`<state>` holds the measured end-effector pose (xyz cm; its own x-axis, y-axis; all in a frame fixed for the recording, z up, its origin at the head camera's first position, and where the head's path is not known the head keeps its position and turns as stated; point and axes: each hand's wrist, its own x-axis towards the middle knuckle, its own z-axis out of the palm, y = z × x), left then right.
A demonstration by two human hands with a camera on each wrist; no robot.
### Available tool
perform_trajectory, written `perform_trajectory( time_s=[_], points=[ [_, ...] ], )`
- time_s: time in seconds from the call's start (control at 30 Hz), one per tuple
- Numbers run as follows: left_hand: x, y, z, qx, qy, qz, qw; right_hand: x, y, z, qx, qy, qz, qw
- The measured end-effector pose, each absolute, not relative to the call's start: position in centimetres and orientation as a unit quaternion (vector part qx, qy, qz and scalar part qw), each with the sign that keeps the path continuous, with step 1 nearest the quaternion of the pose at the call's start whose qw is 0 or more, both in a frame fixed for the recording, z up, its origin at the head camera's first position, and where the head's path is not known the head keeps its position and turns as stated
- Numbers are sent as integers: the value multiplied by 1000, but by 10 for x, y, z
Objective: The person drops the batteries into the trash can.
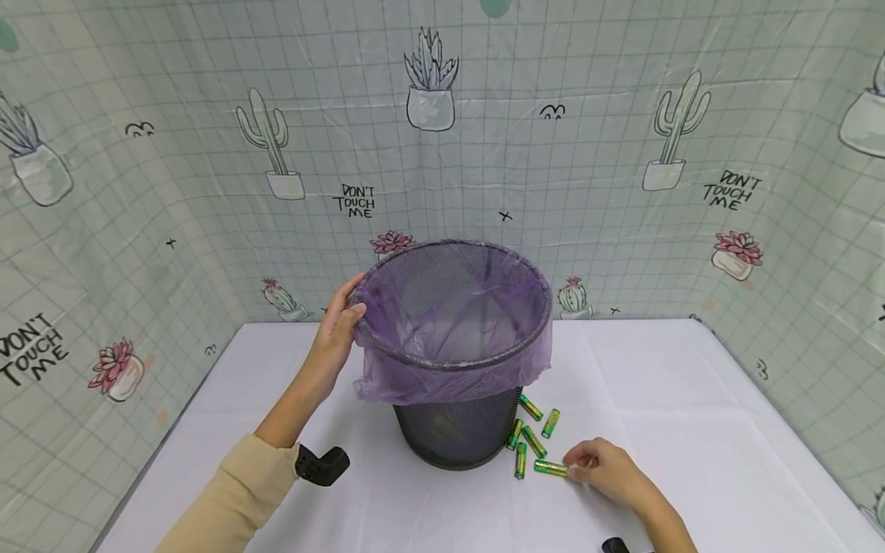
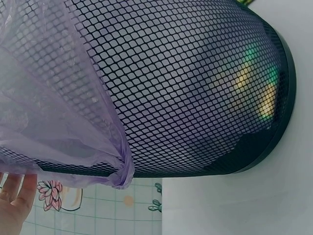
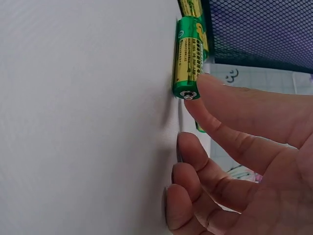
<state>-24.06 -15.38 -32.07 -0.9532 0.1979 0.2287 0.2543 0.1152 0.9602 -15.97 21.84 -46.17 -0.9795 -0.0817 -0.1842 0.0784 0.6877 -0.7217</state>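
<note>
A black mesh wastebasket [image 1: 452, 442] stands upright mid-table, lined with a thin purple bag [image 1: 442, 385] folded over its rim. My left hand [image 1: 336, 332] grips the rim on the left side, thumb over the bag. Blurred green and yellow shapes [image 2: 266, 100] show through the mesh near the base in the left wrist view. Right of the basket, my right hand [image 1: 608, 470] pinches one end of a green-and-gold battery [image 1: 550, 468] lying on the table. Up close, the thumb touches the battery's [image 3: 187, 58] side by its metal tip, and the other fingers curl near the tabletop.
Several more loose batteries [image 1: 533, 442] lie close against the basket's right side. A white cloth [image 1: 657, 384] covers the table. Grid-patterned curtains with cactus drawings [image 1: 498, 169] enclose the back and sides.
</note>
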Motion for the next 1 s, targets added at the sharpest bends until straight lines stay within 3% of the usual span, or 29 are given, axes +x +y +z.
perform_trajectory(
  time_s=[0.37, 1.0],
  points=[
    [-241, -153, -323, -155, -744, -649, 25, -157, 216, -463, 4, 918, -384, 99],
    [-242, -154, -324, -155, -744, -649, 27, -155, 216, -457, -74, 922, -373, 71]
  ],
)
